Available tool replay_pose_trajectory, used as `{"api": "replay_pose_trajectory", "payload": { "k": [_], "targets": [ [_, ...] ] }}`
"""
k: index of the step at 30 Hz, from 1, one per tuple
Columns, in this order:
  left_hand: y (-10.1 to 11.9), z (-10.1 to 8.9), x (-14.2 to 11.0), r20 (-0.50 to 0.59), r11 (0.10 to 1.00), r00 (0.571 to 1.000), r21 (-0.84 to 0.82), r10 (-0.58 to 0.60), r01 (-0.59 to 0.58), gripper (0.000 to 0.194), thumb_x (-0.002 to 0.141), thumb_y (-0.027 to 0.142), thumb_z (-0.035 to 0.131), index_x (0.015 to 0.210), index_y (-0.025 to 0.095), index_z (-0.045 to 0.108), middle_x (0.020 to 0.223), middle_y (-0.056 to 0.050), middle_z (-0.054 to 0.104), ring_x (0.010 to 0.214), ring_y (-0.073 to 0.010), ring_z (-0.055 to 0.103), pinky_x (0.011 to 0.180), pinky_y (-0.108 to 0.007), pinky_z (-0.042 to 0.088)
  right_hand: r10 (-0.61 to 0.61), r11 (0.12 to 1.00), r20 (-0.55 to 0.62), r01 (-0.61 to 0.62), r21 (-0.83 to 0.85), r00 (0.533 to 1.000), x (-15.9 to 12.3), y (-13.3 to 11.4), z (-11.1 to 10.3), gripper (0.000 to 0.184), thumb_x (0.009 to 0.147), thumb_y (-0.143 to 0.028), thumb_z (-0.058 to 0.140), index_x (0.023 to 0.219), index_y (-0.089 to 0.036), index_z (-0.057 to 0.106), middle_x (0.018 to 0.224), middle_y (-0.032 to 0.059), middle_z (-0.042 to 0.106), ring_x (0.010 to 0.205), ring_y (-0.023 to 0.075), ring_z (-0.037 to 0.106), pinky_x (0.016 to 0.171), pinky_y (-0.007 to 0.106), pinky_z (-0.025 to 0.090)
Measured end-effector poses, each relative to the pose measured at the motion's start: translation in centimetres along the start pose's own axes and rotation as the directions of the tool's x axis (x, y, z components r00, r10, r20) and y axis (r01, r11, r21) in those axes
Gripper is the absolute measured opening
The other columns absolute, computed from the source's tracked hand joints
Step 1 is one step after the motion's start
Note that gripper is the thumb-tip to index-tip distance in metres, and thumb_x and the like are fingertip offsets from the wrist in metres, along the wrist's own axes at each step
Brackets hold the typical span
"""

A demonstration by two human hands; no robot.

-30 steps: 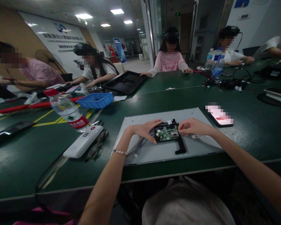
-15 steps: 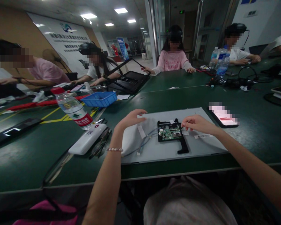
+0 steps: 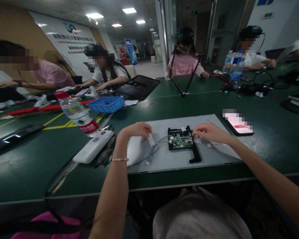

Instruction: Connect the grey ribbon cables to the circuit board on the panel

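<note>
A flat grey-white panel (image 3: 176,162) lies on the table in front of me. On it sits a black plastic bracket (image 3: 195,154) that carries a green circuit board (image 3: 180,142). Thin grey-blue cables (image 3: 155,151) run from the board's left side. My left hand (image 3: 139,129) is closed, its fingertips pinching the upper end of a white tape strip (image 3: 151,140) on the panel. At the bracket's upper right edge, my right hand (image 3: 207,131) is pinched closed; whatever its fingertips hold is too small to make out. Another white strip (image 3: 197,141) lies just below it.
Right of the panel lies a lit phone (image 3: 237,123). To the left are a white power bank (image 3: 93,147), glasses (image 3: 106,152), a water bottle (image 3: 77,113) and a blue tray (image 3: 106,105). Across the table, a person in pink (image 3: 185,64) holds a thin black frame (image 3: 184,89).
My left hand has moved down and its spread fingers have closed at the tape strip. My right hand stays at the bracket. The person opposite has swung the black frame upright before them.
</note>
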State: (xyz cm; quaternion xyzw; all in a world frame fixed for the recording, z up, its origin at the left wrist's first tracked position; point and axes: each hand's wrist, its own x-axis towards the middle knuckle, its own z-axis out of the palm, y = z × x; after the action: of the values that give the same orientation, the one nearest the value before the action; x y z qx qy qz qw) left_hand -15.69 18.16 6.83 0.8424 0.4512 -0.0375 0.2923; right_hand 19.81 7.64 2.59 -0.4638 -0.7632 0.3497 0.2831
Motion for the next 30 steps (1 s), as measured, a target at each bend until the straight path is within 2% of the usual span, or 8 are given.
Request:
{"api": "replay_pose_trajectory", "payload": {
  "k": [6,9,16,20,23,25,27,30],
  "targets": [
    [1.6,-0.4,-1.3,0.043,0.938,0.998,-0.346,0.051,-0.033,0.028,0.066,0.038,0.066,0.088,0.02,0.065,0.078,0.0,0.067,0.073,-0.0173,0.064,0.072,-0.029,0.051,-0.037,0.999,0.018,0.037,-0.026,0.999,-0.1,0.0,0.0,0.025,0.084,-0.037,0.052,0.087,-0.019,0.069,0.082,0.0046,0.068,0.075,0.0175,0.061,0.07,0.03,0.046],
    [2.2,0.0,-1.5,0.144,0.915,0.989,-0.402,0.043,0.019,0.027,0.063,0.035,0.07,0.084,0.021,0.062,0.08,0.001,0.065,0.072,-0.0177,0.065,0.07,-0.03,0.053,-0.052,0.998,0.042,0.054,-0.029,0.998,-0.2,0.0,0.1,0.025,0.084,-0.036,0.052,0.087,-0.019,0.07,0.084,0.0043,0.068,0.077,0.0173,0.061,0.07,0.03,0.046],
    [2.9,0.7,-1.8,0.353,0.934,0.927,-0.273,-0.125,0.23,0.041,0.062,0.045,0.071,0.09,0.02,0.052,0.085,-0.001,0.064,0.068,-0.0191,0.067,0.06,-0.028,0.053,-0.061,0.996,0.088,0.066,-0.053,0.994,-0.3,-0.1,0.2,0.024,0.086,-0.035,0.052,0.09,-0.02,0.07,0.088,0.0049,0.068,0.079,0.0155,0.061,0.071,0.028,0.045],
    [2.8,-0.2,-2.2,0.279,0.961,0.929,-0.058,-0.243,0.269,0.041,0.072,0.056,0.058,0.087,0.019,0.054,0.078,-0.002,0.063,0.063,-0.0167,0.064,0.051,-0.023,0.044,-0.103,0.988,0.022,0.105,-0.113,0.994,-0.1,0.1,0.2,0.025,0.086,-0.035,0.052,0.09,-0.019,0.07,0.088,0.0046,0.069,0.078,0.0162,0.06,0.068,0.029,0.045],
    [2.7,-0.7,-2.2,0.146,0.99,0.979,-0.016,-0.14,0.143,0.038,0.076,0.054,0.053,0.081,0.017,0.057,0.06,0.001,0.056,0.053,-0.0129,0.055,0.048,-0.022,0.038,-0.156,0.976,-0.032,0.149,-0.157,0.987,0.0,0.2,0.3,0.025,0.087,-0.034,0.051,0.09,-0.019,0.071,0.089,0.005,0.069,0.078,0.0165,0.061,0.067,0.029,0.046],
    [2.9,-0.7,-2.1,0.146,0.999,0.989,-0.039,-0.006,0.012,0.033,0.077,0.05,0.053,0.081,0.017,0.059,0.056,0.002,0.053,0.051,-0.0112,0.05,0.048,-0.021,0.036,-0.205,0.962,-0.071,0.187,-0.198,0.976,0.1,0.1,0.5,0.026,0.089,-0.034,0.05,0.091,-0.018,0.07,0.09,0.0056,0.069,0.078,0.0168,0.061,0.066,0.028,0.046],
    [3.4,-0.3,-2.1,0.249,0.996,0.966,-0.07,0.075,-0.059,0.028,0.076,0.045,0.056,0.08,0.018,0.06,0.058,0.002,0.055,0.052,-0.0108,0.052,0.048,-0.021,0.035,-0.275,0.936,-0.087,0.245,-0.253,0.958,0.4,-0.4,0.7,0.026,0.09,-0.033,0.048,0.094,-0.018,0.069,0.094,0.0068,0.068,0.082,0.0175,0.062,0.068,0.029,0.048],
    [4.2,0.8,-1.7,0.429,0.998,0.903,-0.053,0.006,0.019,0.023,0.071,0.04,0.061,0.075,0.018,0.061,0.059,0.001,0.06,0.056,-0.0121,0.057,0.047,-0.02,0.034,-0.406,0.869,-0.028,0.376,-0.322,0.914,0.8,-2.3,1.5,0.027,0.092,-0.026,0.045,0.109,-0.018,0.065,0.107,0.0089,0.066,0.097,0.0189,0.061,0.083,0.033,0.048]
  ]
}}
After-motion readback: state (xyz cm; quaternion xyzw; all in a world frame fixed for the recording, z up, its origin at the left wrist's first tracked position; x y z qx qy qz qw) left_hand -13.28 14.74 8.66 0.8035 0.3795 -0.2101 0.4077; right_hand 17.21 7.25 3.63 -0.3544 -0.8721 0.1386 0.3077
